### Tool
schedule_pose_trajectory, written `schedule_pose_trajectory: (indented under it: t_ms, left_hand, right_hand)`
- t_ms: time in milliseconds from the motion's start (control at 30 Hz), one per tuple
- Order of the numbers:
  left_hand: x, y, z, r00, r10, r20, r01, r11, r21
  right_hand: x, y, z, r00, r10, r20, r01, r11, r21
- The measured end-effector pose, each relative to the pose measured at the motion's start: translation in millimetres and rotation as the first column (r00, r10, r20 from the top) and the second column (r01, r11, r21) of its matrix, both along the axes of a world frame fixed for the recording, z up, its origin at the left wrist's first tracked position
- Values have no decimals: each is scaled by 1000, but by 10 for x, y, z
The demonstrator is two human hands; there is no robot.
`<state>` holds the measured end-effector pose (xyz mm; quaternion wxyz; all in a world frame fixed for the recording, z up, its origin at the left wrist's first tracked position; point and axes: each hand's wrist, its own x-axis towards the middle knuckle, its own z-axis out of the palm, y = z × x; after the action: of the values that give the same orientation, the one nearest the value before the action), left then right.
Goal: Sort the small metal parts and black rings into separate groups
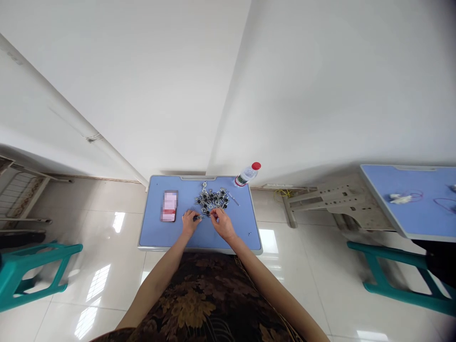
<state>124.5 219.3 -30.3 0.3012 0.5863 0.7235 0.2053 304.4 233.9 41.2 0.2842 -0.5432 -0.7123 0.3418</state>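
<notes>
A pile of small metal and black pieces [213, 196] lies on the blue table [156, 237]. Just below its left side, my left hand [190, 222] is closed on a small black and silver piece [197, 218]. At the pile's lower edge, my right hand [222, 223] has its fingers pinched together; what they hold, if anything, is too small to make out. The two hands are close together but apart.
A phone [169, 206] lies on the table's left side. A red-capped bottle [248, 174] stands at the back right, near a thin clear stick [233, 198]. Green stools [35, 270] flank the table, and another blue table [413, 218] is at the right.
</notes>
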Motion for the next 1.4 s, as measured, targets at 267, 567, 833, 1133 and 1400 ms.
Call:
schedule_pose_trajectory:
  t_ms: [267, 567, 833, 1133, 1400]
  left_hand:
    - [-3, -8, -3, 1000, -13, 18, 13, 1000, -14]
    - [6, -26, -37, 999, -15, 29, 15, 1000, 6]
    - [37, -29, -26, 1000, 12, 25, -12, 1000, 1]
    - [48, -43, 6, 999, 11, 43, -10, 1000, -16]
    - [41, -36, -4, 999, 11, 40, -12, 1000, 7]
  right_hand:
    - [-47, -79, 1, 1000, -2, -28, 1, 999, -47]
    - [9, 23, -38, 992, 27, 127, -32, 999, 36]
    - [-88, 133, -34, 991, 111, 76, -106, 992, -72]
    - [-113, 29, -92, 984, 154, 95, -149, 987, -61]
    - [-154, 25, -69, 978, 180, 100, -181, 983, -2]
